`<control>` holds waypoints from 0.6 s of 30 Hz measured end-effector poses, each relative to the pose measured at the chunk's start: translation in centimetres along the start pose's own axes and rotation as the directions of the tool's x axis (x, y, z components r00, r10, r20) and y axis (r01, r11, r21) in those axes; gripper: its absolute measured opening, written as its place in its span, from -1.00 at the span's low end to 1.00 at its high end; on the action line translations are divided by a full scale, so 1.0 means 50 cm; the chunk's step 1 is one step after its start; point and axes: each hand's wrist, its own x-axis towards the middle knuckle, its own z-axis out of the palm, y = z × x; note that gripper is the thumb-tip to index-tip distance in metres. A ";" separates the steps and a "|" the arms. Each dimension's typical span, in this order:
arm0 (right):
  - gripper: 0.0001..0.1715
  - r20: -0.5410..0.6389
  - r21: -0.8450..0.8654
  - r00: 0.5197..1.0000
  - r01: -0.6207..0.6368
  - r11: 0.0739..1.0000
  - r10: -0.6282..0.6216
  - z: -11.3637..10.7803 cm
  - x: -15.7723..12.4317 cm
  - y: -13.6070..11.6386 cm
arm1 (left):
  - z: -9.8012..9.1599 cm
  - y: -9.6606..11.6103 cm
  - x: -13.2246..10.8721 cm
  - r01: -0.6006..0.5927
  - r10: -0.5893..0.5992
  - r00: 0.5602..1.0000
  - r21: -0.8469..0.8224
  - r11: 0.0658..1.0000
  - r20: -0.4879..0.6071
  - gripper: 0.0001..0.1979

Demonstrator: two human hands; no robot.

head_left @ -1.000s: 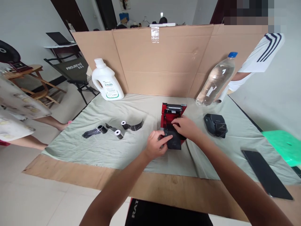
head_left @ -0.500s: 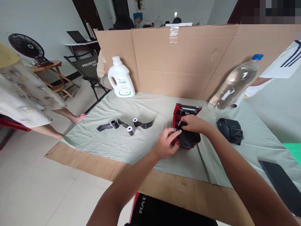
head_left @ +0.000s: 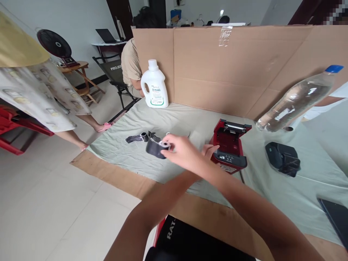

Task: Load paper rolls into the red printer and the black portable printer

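Observation:
My right hand (head_left: 178, 149) pinches a small roll with a loose black strip (head_left: 155, 149), held over the cloth left of the red printer. Crossing under the right forearm, my left hand (head_left: 208, 151) rests against the left side of the red printer (head_left: 230, 145), its fingers partly hidden. The printer's lid stands up and its red compartment shows nothing inside. Behind and left of the held roll lies another roll (head_left: 144, 136) with a dark strip (head_left: 133, 139) trailing from it.
A white jug (head_left: 154, 87) stands before the cardboard screen (head_left: 212, 65). A large water bottle (head_left: 296, 101) leans at the right. A black device (head_left: 282, 156) and a phone (head_left: 335, 217) lie on the right. People are at the left and behind the screen.
My right hand has moved left out of the printer with the roll and black strip. The printer's compartment now shows bare. The view has shifted, and my left hand stays by the printer.

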 end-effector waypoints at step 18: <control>-0.66 0.024 -0.591 0.999 -0.021 0.806 0.044 0.109 0.167 0.089 | -0.004 -0.010 0.019 -0.031 0.055 0.975 -0.115 0.993 0.215 -0.23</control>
